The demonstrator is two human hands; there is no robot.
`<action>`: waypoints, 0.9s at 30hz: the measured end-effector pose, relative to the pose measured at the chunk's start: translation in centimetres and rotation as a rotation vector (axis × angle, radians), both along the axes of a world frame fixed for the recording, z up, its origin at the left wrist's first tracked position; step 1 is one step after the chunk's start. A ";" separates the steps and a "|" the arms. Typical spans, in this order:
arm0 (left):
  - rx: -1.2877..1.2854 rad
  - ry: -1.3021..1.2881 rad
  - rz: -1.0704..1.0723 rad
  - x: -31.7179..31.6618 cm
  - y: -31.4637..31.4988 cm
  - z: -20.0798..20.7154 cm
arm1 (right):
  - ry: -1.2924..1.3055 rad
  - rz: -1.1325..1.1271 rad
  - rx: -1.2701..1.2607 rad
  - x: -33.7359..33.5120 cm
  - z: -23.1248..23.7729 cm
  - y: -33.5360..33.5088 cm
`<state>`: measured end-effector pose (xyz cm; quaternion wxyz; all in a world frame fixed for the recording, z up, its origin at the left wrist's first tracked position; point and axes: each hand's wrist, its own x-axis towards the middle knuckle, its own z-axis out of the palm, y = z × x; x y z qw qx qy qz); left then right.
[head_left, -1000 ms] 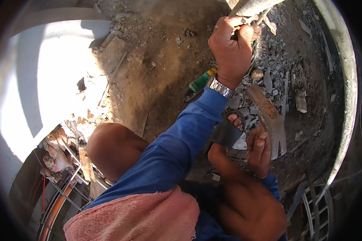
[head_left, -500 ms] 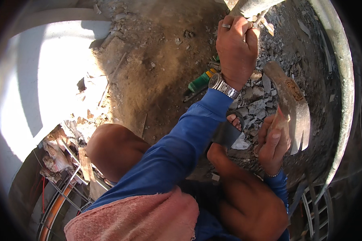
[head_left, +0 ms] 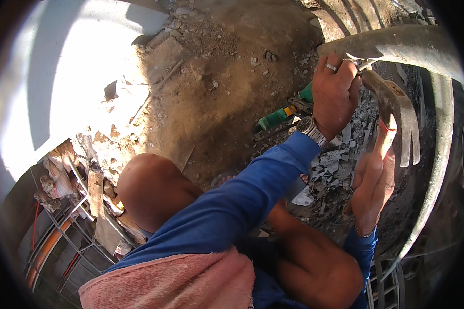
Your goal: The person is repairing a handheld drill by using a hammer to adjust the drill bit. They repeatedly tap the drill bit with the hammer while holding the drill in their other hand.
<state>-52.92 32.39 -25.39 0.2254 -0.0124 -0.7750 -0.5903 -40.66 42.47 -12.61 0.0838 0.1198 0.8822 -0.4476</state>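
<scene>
My left hand (head_left: 335, 98), with a ring and a metal watch, is closed in a pinch at the near edge of a thick grey pipe (head_left: 402, 45). What its fingers hold is mostly hidden; a short, thin, pale end pokes out beside them. My right hand (head_left: 374, 188) grips a claw hammer (head_left: 397, 105) by its wooden handle. The hammer's striking face is right beside the left fingers and that thin end, close under the pipe. Its claw points back toward me.
A green tool with a yellow band (head_left: 277, 117) lies on the dirt left of my left wrist. Broken rubble (head_left: 332, 165) covers the ground below my hands. A long curved pale pipe (head_left: 441, 139) runs down the right side. Metal racks (head_left: 82, 232) stand at lower left.
The hammer has swung up and away from me, its face now close to the left fingers. The view has shifted, and more of the thick pipe shows. The left hand keeps its pinch.
</scene>
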 end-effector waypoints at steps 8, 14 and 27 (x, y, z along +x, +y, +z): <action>0.031 -0.017 0.004 0.2 -0.5 0.3 | 0.450 -0.075 -0.085 0.6 0.5 -1.5; 0.040 -0.034 -0.011 0.4 -0.8 0.4 | 0.382 -0.070 -0.086 0.9 0.8 -1.1; 0.123 -0.082 0.039 0.3 -0.7 -0.1 | 0.743 0.011 -0.376 1.3 -0.2 -1.1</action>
